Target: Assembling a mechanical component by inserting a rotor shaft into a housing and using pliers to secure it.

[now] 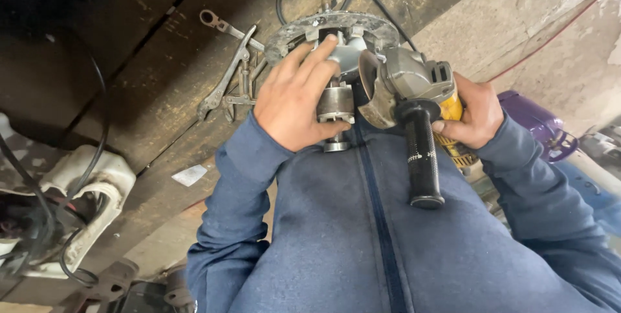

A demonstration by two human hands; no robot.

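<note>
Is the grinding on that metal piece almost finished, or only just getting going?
Hard to say. Left hand grips the metal motor part on the round plate. Right hand holds the grinder, its disc close beside the part. No sparks or fresh cut show. Wrenches lie nearby. How much is left isn't visible.

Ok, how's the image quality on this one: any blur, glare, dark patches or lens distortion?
Head view: left hand on the metal part and right hand on the angle grinder are sharp and evenly lit, without glare; the upper left corner falls into deep shadow; the wide lens bends the wooden planks near the edges.
</note>
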